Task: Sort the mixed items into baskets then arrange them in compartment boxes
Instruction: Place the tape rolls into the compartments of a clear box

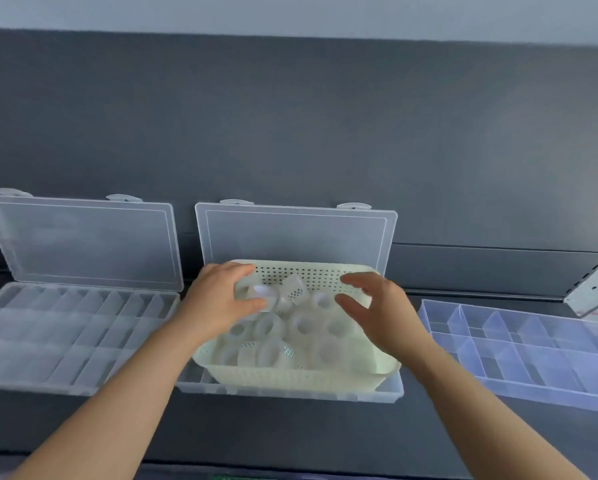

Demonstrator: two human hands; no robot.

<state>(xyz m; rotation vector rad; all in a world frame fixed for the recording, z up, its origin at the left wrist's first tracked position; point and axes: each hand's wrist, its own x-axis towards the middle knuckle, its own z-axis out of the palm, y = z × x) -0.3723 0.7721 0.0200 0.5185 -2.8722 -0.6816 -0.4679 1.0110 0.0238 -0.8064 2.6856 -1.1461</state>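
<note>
Translucent white rings (269, 327) fill a pale perforated basket (290, 374), which sits on top of the middle compartment box (290, 393), its lid (297, 237) standing open behind. The left hand (217, 299) reaches into the far left corner of the basket, with thumb and curled fingers closed on a white piece (261, 292); blur keeps me from telling whether it is a single ring or more. The right hand (380, 313) hovers over the right side of the basket with its fingers spread and holds nothing.

Sorting into the basket looks finished, and the step in hand seems to be moving the pieces from basket to compartments. The left compartment box (65, 323) lies open just beside the basket on the dark tabletop (290, 431), and the right compartment box (533, 355), clear with upright dividers, lies on the other side.

The next move probably calls for lifting the held piece clear of the pile and carrying it to a free compartment in a side box, since the basket covers the middle one. The rings lie loosely on one another, so a neighbour may shift as one comes out.
</note>
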